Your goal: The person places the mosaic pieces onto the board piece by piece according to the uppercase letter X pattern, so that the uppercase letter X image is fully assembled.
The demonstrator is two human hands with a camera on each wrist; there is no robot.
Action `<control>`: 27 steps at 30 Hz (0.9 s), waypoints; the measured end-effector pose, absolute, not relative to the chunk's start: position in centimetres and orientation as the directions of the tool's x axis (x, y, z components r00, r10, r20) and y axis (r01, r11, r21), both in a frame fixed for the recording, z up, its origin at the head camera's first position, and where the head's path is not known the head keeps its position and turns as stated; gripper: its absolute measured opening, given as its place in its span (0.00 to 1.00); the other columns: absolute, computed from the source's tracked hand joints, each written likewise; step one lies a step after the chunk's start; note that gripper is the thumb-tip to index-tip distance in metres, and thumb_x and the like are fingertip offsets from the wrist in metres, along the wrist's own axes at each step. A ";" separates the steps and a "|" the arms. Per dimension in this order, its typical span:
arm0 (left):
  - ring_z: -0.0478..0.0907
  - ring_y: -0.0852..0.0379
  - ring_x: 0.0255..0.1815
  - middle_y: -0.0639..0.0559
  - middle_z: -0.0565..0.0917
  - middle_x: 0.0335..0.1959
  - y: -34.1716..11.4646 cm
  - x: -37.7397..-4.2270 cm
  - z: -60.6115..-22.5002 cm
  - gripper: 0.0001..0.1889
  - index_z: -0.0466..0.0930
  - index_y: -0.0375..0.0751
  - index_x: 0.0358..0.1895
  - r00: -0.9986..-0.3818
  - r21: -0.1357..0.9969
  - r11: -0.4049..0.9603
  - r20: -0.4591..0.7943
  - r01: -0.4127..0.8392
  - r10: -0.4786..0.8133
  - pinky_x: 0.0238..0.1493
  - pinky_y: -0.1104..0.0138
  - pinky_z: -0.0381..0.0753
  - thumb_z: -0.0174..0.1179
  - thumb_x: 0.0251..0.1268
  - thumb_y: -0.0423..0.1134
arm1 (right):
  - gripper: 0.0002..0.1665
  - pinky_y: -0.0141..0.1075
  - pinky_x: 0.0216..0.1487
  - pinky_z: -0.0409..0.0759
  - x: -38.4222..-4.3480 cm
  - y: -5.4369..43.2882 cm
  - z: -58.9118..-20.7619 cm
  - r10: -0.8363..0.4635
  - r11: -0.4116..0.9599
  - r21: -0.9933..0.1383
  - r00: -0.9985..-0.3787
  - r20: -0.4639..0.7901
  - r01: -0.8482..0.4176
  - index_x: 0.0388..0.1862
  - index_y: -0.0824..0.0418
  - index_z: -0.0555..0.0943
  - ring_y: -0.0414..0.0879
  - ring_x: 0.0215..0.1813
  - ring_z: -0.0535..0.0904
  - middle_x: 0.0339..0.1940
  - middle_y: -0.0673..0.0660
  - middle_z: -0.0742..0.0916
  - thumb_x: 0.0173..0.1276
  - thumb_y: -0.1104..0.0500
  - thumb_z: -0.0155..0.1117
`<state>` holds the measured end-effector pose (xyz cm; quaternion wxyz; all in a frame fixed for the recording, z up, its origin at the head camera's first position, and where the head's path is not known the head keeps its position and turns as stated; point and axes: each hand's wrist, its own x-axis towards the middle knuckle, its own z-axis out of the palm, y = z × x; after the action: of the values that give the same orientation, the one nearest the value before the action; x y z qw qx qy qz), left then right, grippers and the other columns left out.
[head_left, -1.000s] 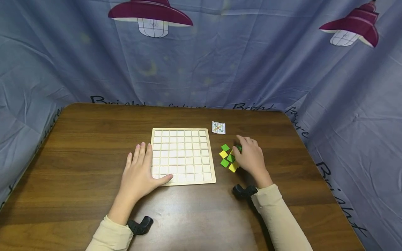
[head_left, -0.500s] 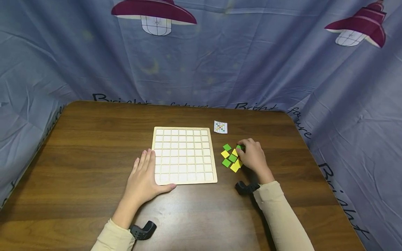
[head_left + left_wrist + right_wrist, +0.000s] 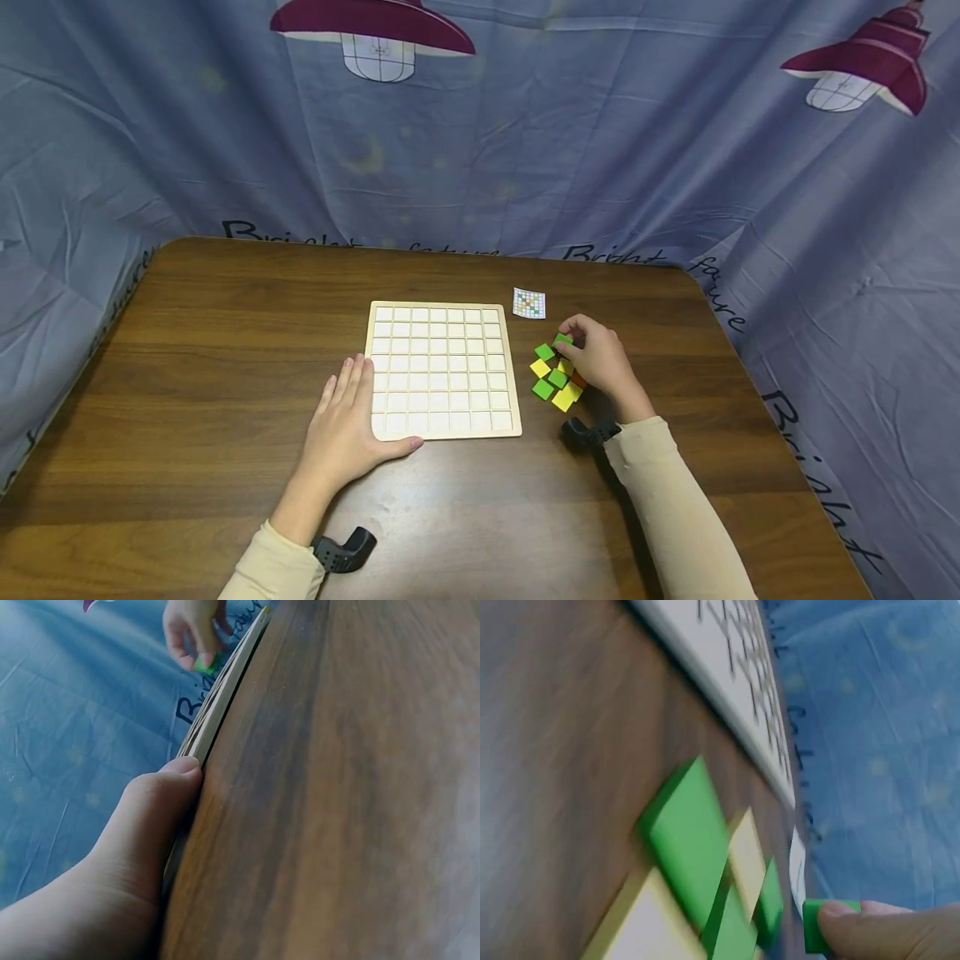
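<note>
My right hand [image 3: 602, 361] pinches a green square tile [image 3: 562, 340] between thumb and fingers, above the far end of a small group of tiles. In the right wrist view the held green tile [image 3: 817, 924] shows at the thumb tip, raised over the table. Green tiles [image 3: 542, 389], yellow tiles [image 3: 540, 367] and a partly covered orange-red tile [image 3: 578, 379] lie below the hand. My left hand [image 3: 341, 429] rests with straight fingers along the left side of a pale wooden grid board [image 3: 442, 371]. Its thumb [image 3: 180, 766] touches the board's near edge.
A small card with a coloured grid pattern [image 3: 529, 303] lies beyond the tiles, right of the board. Everything sits on a brown wooden table [image 3: 225, 350]. A blue printed curtain [image 3: 480, 150] hangs behind and at both sides.
My right hand closed on a green tile and lifted it away from the group, uncovering an orange-red tile. My left hand slid slightly toward me and off the board's corner to its edges.
</note>
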<state>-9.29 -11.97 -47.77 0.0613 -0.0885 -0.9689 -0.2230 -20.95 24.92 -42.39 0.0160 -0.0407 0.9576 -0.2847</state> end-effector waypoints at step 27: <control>0.48 0.40 0.82 0.34 0.52 0.80 -12.2 -9.3 -47.8 0.72 0.48 0.27 0.77 -0.978 0.407 0.892 0.144 0.197 0.151 0.81 0.49 0.50 0.62 0.38 0.81 | 0.09 0.35 0.42 0.81 -26.1 5.3 -42.5 -0.449 0.660 -0.705 -0.889 -0.090 -0.261 0.42 0.51 0.83 0.42 0.41 0.80 0.38 0.48 0.85 0.64 0.54 0.72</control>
<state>-9.28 -12.23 -47.77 0.0542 -0.0896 -0.9711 -0.2145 -26.09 5.32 -42.50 0.1293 -0.1970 0.9017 -0.3624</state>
